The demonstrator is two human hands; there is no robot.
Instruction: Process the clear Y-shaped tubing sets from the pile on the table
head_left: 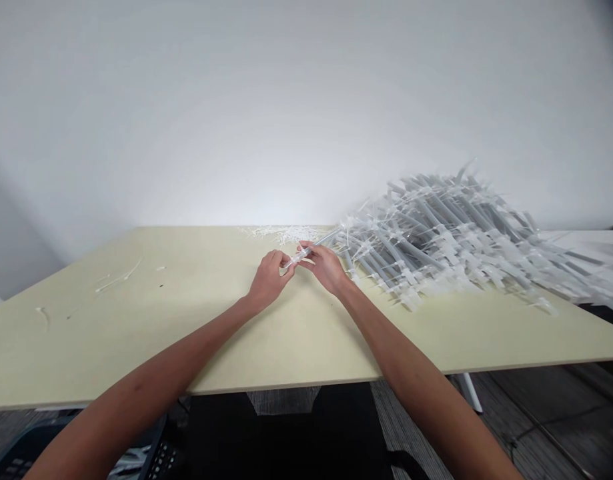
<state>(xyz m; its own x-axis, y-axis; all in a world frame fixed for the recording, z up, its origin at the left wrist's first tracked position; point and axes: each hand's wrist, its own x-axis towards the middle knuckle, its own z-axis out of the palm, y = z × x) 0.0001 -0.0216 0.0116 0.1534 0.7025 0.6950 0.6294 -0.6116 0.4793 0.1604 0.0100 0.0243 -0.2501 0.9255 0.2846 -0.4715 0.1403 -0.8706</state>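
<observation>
Over the middle of the table, my left hand [269,283] pinches the near end of a grey tube [330,236], where a translucent white plastic piece [299,256] sits around it. The fingers of my right hand [327,268] are closed on the same tube a little farther up. From there the tube slants away to the right, and its far end meets the edge of a big pile of similar grey tubes [436,213] with translucent white pieces and thin ties on them. My fingers hide part of the held end.
A heap of thin white strips, like zip ties [286,233], lies at the table's back edge. Loose white ties [120,280] are scattered on the left of the pale table [176,340]. Below its front edge stands a dark basket [156,443] with white pieces inside. A wall rises behind.
</observation>
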